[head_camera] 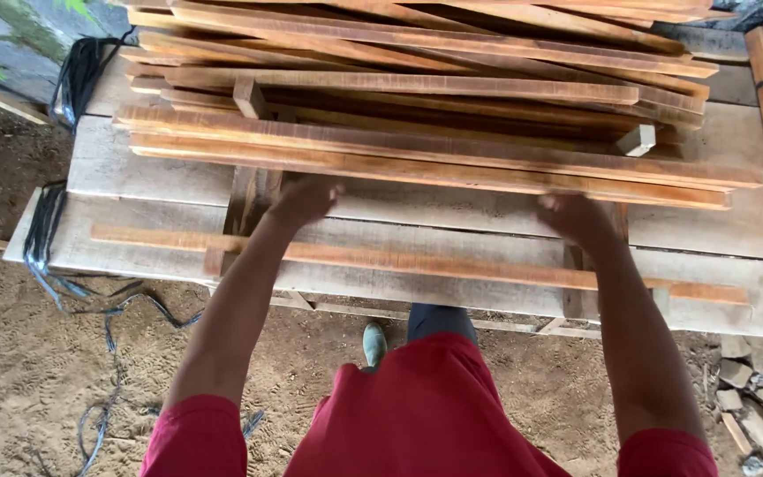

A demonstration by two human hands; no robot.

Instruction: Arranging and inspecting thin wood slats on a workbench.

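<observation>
Hands are set under the front edge of the stack: the left hand (305, 200) and right hand (573, 217) both meet the lowest long plank (417, 173), fingers curled beneath it, grip hidden. The plank lies on the pile atop the counter (134, 172). A lifting step is judged; level, matched effort would be needed.

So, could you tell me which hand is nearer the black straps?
Left. The left hand is nearer the black straps at the bench's left end; the right hand lies farther right.
</observation>
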